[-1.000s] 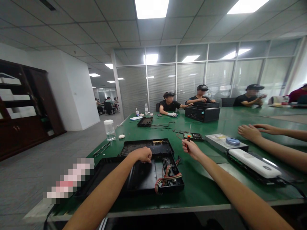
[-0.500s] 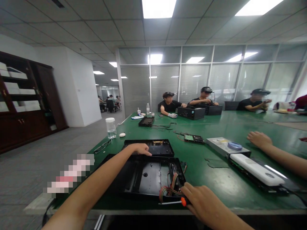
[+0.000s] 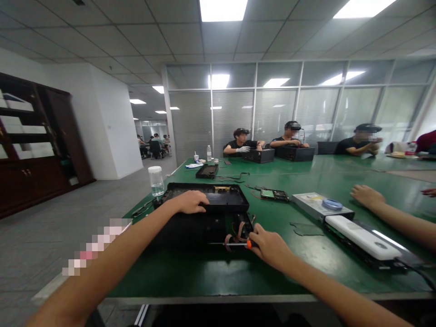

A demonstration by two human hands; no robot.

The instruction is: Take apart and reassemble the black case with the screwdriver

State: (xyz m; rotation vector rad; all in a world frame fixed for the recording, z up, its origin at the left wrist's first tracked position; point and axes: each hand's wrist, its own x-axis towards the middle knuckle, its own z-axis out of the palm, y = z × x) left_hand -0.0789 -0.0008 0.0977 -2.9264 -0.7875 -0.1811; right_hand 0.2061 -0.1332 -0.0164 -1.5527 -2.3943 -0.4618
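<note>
A black metal computer case [image 3: 190, 231] lies near the table's front edge, its near part now steeply tilted and in shadow. Behind it is a shallow black cover [image 3: 228, 198] with a brass-coloured strip. My left hand [image 3: 193, 201] is closed over the edge where the two meet; its fingertips are partly hidden. At the case's right end, my right hand [image 3: 267, 245] grips a screwdriver [image 3: 249, 245] with an orange collar, its shaft pointing left. Striped ribbon cables [image 3: 229, 242] hang from the case beside the shaft.
On the green table [image 3: 221, 277] stand a water jar [image 3: 156, 181] and a drive box with a blue tape roll [image 3: 332, 204]. A white device [image 3: 363, 237] lies at right. A circuit board [image 3: 272, 195] is farther back. A neighbour's hand [image 3: 368, 195] rests at right; co-workers handle black cases opposite.
The case has tipped up and shifted away from me, its interior turning out of sight. Both my hands moved away from the front edge, the right one carrying the screwdriver slightly left.
</note>
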